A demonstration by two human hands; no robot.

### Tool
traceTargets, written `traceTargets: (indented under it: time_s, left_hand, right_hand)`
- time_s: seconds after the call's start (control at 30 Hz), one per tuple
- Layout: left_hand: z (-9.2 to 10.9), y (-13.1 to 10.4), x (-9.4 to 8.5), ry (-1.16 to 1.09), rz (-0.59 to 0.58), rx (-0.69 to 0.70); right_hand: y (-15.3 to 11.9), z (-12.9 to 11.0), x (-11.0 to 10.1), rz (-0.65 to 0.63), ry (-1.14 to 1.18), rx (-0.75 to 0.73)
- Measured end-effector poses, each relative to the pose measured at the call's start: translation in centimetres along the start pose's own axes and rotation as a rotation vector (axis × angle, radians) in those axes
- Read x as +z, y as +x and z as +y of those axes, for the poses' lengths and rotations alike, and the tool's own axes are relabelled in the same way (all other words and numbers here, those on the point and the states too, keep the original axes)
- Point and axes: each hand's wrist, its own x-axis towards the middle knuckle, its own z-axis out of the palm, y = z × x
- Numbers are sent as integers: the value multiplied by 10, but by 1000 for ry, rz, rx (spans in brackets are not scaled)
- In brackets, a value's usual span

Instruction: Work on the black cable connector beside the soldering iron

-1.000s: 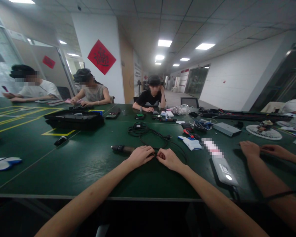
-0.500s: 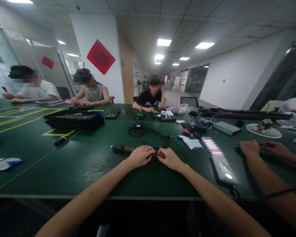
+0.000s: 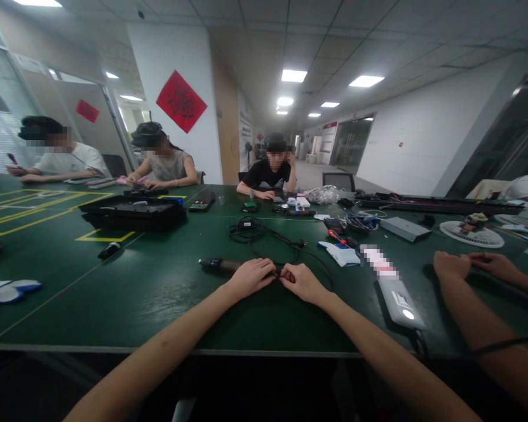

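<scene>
A dark cylindrical tool [image 3: 222, 265] with a black, narrower tip lies on the green table, its tip pointing left. My left hand [image 3: 254, 278] is closed over the tool's right end. Close beside it, my right hand [image 3: 303, 281] pinches a small dark piece at that same end, most of it hidden by the fingers. A black cable [image 3: 270, 234] with a white label lies coiled just beyond both hands, and part of it runs down behind my right hand.
A black tray [image 3: 132, 214] stands at the back left. White-and-blue gloves [image 3: 341, 253], a screwdriver [image 3: 337, 237] and a grey device [image 3: 400, 302] lie to the right, near another person's hands [image 3: 453, 265]. A small black object [image 3: 110, 250] is at left. Several people sit around the table [image 3: 70, 305].
</scene>
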Motion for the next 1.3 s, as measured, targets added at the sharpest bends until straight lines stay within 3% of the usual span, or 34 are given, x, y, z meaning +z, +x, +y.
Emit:
traceTargets:
  time_s: [0.2, 0.37, 0.5, 0.73, 0.93, 1.13, 1.3]
  left_hand:
    - [-1, 0, 1, -2, -3, 56]
    - [-1, 0, 2, 3, 16, -8]
    - [0, -1, 0, -1, -3, 58]
    - [0, 1, 2, 7, 21, -28]
    - [-2, -2, 1, -1, 12, 77]
    - [-2, 0, 2, 1, 14, 20]
    - [-2, -1, 0, -21, -1, 64]
  right_hand:
    - [0, 2, 2, 4, -1, -5]
    - [1, 3, 2, 5, -13, -3]
    - [0, 3, 2, 4, -3, -8]
    - [0, 2, 0, 10, 1, -21]
    - [0, 1, 0, -2, 9, -10]
    - [0, 2, 0, 4, 0, -12]
    - [0, 2, 0, 1, -2, -20]
